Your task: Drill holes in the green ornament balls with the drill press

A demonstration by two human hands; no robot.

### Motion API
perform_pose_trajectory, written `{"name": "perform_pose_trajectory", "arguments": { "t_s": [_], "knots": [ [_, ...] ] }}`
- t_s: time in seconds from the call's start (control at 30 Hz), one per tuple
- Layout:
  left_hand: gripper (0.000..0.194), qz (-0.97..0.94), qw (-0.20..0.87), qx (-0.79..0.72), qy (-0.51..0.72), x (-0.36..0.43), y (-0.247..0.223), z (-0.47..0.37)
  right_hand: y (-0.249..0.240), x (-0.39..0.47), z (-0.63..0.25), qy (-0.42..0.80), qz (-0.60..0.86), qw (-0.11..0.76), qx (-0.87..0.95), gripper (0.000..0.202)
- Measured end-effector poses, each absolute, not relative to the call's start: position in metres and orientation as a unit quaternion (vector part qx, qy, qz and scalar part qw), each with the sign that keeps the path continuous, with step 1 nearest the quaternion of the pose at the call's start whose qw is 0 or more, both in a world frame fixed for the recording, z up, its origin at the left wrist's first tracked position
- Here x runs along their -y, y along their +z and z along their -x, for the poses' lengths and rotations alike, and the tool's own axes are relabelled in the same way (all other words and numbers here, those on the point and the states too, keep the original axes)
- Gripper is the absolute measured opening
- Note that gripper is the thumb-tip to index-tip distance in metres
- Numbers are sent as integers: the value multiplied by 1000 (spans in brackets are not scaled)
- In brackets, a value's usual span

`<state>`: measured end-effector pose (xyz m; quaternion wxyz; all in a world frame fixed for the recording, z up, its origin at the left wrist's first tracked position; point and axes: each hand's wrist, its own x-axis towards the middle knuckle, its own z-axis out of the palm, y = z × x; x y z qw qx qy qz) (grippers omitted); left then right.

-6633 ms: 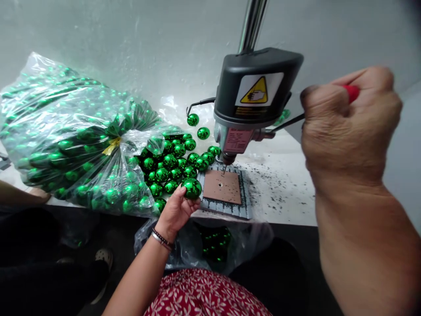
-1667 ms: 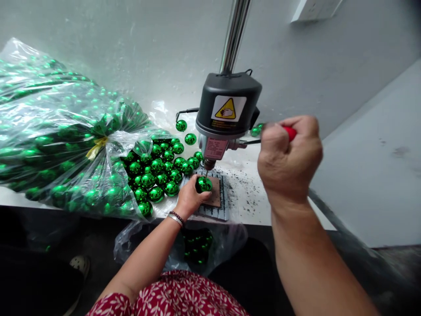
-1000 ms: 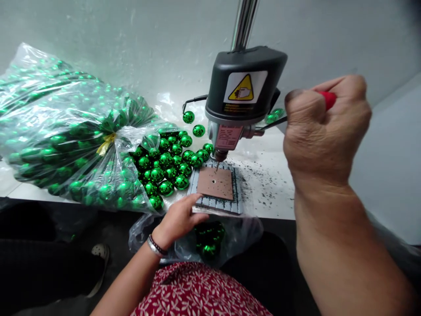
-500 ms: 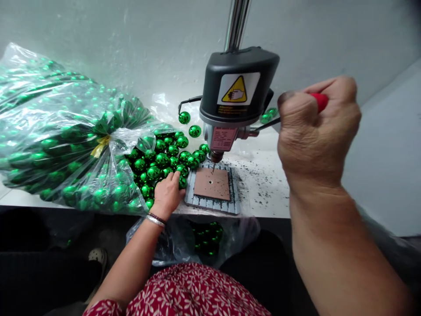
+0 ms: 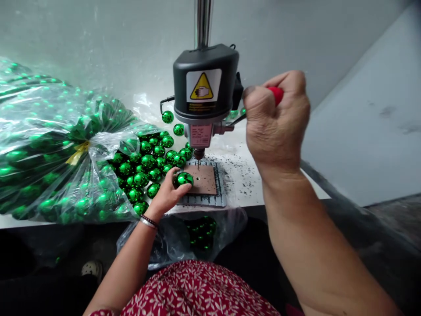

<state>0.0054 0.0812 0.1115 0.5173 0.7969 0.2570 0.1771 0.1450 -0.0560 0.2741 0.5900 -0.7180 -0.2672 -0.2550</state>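
Between the thumb and fingers of my left hand (image 5: pixel 169 191) is a shiny green bauble (image 5: pixel 184 178), held over the left side of a brown square board (image 5: pixel 205 186). That board has a small hole and lies on the grooved metal base (image 5: pixel 210 201) of a bench drill (image 5: pixel 205 83). The thin drill bit (image 5: pixel 198 164) points down above the board, right of the bauble. My right hand (image 5: pixel 279 123) is closed around the red knob (image 5: pixel 276 95) of the drill's feed lever, raised at the right of the drill head.
Many loose green baubles (image 5: pixel 148 162) spill from a large clear plastic bag (image 5: pixel 49 162) tied with yellow ribbon (image 5: pixel 78 152). Dark shavings (image 5: pixel 243 175) litter the white table right of the base. Below the table edge hangs another clear bag (image 5: pixel 226 228) with green baubles.
My left hand has picked a bauble from the pile and moved it right, over the board. My right hand still grips the lever knob. The whole view has shifted.
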Motion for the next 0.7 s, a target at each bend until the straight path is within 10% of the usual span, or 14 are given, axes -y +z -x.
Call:
{"name": "perform_pose_trajectory", "arguments": {
  "t_s": [0.7],
  "knots": [
    [54,-887,380,-247,87,-80,132,-46,274,60,-146,-238,722,582,289,21]
  ]
}}
